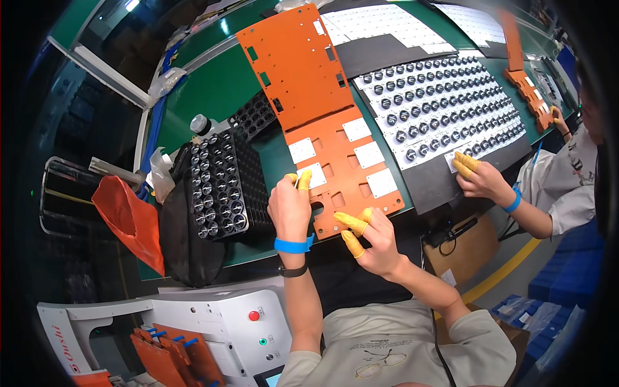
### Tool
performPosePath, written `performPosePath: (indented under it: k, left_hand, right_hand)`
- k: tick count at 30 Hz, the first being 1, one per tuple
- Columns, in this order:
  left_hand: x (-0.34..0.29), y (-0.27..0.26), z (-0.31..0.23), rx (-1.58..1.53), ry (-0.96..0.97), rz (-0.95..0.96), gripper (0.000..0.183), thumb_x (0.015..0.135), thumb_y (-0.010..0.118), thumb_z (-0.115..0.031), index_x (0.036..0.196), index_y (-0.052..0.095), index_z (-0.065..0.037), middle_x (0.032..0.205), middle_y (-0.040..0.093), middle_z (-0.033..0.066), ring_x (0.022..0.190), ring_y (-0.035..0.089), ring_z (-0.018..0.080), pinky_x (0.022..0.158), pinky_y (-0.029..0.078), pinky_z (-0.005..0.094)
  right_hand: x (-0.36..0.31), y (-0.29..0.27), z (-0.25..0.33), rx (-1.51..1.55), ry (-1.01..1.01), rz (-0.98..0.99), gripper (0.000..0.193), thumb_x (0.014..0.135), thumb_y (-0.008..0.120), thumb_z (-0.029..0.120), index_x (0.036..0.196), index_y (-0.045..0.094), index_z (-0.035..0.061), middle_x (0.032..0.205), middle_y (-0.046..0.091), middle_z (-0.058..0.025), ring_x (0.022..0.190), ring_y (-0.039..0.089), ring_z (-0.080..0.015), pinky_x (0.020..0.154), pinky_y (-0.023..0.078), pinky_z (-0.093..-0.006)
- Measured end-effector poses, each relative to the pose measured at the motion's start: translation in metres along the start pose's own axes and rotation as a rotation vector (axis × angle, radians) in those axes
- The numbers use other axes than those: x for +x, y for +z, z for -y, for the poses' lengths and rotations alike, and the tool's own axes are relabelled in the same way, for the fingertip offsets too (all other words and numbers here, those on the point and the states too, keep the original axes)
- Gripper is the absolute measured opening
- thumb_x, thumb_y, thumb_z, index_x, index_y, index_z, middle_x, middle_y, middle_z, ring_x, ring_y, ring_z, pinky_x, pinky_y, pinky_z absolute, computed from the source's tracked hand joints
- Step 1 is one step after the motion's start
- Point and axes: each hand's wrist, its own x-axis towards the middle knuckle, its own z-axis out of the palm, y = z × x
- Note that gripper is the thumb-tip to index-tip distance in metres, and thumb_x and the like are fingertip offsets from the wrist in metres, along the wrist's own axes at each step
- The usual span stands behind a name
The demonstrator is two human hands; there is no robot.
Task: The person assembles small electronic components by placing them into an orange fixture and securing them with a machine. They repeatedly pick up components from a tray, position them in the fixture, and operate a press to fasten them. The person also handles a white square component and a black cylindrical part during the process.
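My left hand [289,205], with yellow finger cots, is closed at the left edge of a white square plate [315,177]. A thin sliver shows between its fingertips, too small to name. That plate lies on the lower half of an orange hinged fixture [348,174], among several similar plates. Over the fixture's front edge is my right hand [380,248], also in yellow cots, its fingers apart and holding nothing I can see. The raised half of the fixture [293,64] leans away at the back.
Left of the fixture stands a stack of black trays [250,187] filled with round lens-like parts. To the right, a white sheet of black round parts [445,106] lies on a dark board [429,187]. A co-worker's hand [483,180] touches its near edge. An orange bag [129,216] hangs at left.
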Motion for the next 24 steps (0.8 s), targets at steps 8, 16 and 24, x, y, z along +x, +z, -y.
performPosePath:
  k: [8,16,24]
  left_hand:
    - [-0.006,0.004,-0.003,0.032,-0.108,0.008,0.042,0.096,0.060,-0.040,0.099,0.068,0.001,0.091,0.069,0.0253,0.091,0.065,0.0461,0.073,0.050,0.0523]
    - [-0.024,0.044,0.049,-0.136,0.196,-0.209,0.023,0.089,0.066,-0.020,0.101,0.064,0.001,0.093,0.067,0.0256,0.088,0.063,0.0476,0.072,0.051,0.0536]
    - [-0.039,0.016,0.017,-0.310,-0.013,-0.082,0.033,0.094,0.057,-0.021,0.114,0.058,0.004,0.102,0.066,0.0298,0.099,0.061,0.0490,0.084,0.049,0.0512]
  right_hand:
    - [0.016,0.018,0.022,0.108,-0.108,0.058,0.034,0.076,0.078,0.007,0.110,0.072,0.0041,0.077,0.050,-0.0072,0.066,0.049,-0.0251,0.061,0.040,-0.0354]
    - [0.117,0.069,0.064,0.168,-0.156,0.143,0.031,0.082,0.073,0.010,0.110,0.065,0.0025,0.091,0.057,-0.0117,0.087,0.057,-0.0298,0.072,0.046,-0.0384]
    - [0.218,0.151,0.014,-0.210,-0.125,0.221,0.035,0.085,0.072,0.018,0.113,0.062,-0.0006,0.108,0.060,-0.0170,0.104,0.057,-0.0343,0.089,0.048,-0.0434]
